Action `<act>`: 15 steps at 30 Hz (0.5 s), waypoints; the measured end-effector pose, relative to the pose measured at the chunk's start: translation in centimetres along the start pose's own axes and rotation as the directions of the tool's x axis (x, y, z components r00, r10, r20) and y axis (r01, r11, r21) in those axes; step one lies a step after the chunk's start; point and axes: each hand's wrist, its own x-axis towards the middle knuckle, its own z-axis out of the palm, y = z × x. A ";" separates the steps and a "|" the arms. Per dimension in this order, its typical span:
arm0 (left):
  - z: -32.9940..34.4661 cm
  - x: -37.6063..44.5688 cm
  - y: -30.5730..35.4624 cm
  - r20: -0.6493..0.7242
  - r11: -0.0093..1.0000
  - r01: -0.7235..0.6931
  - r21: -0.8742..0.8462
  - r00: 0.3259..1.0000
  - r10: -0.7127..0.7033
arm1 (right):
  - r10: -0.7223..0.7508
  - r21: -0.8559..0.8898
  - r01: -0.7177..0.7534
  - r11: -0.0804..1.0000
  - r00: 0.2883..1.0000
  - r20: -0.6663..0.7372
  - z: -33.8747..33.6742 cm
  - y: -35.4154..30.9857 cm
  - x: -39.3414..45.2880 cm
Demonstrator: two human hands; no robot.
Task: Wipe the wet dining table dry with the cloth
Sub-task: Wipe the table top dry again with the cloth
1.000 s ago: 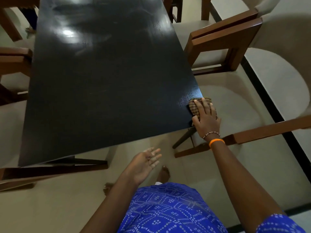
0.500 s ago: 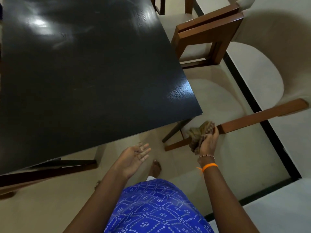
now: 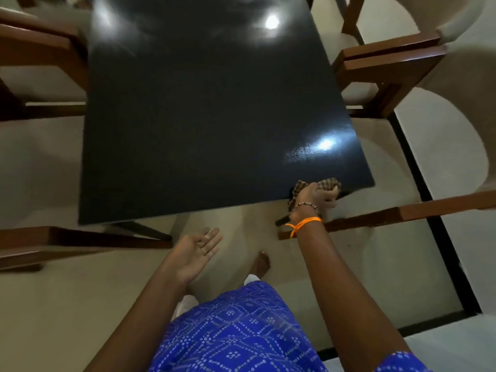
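Note:
The dark glossy dining table (image 3: 209,116) fills the upper middle of the head view, with light glare near its far end and near its right front corner. My right hand (image 3: 315,197) grips a bunched brown checked cloth (image 3: 328,183) at the table's near edge, close to the right front corner. Part of the cloth hangs below the edge behind my wrist. My left hand (image 3: 197,251) hovers palm up below the near edge, fingers relaxed, holding nothing.
Wooden chairs with pale cushions flank the table: two on the right (image 3: 389,65) and one at the left (image 3: 40,49). A wooden chair arm (image 3: 429,210) runs just right of my right hand. Another chair frame (image 3: 67,240) sits at lower left. My foot (image 3: 261,264) stands on the pale floor.
My right hand lifted the cloth off the right corner, dropped below the table with it bunched, then came back up to the near edge. The view swung left.

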 end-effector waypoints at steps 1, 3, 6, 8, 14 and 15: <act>-1.2 -0.3 0.5 -0.012 1.000 -0.005 -0.010 1.000 0.005 | -0.013 0.017 0.013 1.000 1.000 0.006 0.8 0.7 -2.2; -3.7 -1.0 1.7 -0.040 0.999 -0.018 -0.032 0.999 0.016 | -0.023 0.055 0.022 0.998 0.999 0.027 2.1 2.1 -6.5; -7.1 -2.0 3.6 -0.095 0.993 -0.067 -0.093 0.994 0.058 | 0.011 0.097 -0.020 0.995 0.996 0.093 3.8 3.8 -12.6; -9.6 -2.6 4.8 -0.142 0.985 -0.112 -0.129 0.986 0.093 | 0.028 0.104 -0.047 0.993 0.984 0.174 4.9 4.9 -17.2; -16.0 -3.8 7.5 -0.231 0.959 -0.175 -0.222 0.965 0.123 | 0.069 -0.061 -0.046 0.997 0.882 0.467 7.6 8.3 -29.5; -17.0 -4.0 7.8 -0.241 0.951 -0.178 -0.252 0.964 0.116 | 0.078 -0.113 -0.022 0.993 0.854 0.514 8.0 8.9 -31.3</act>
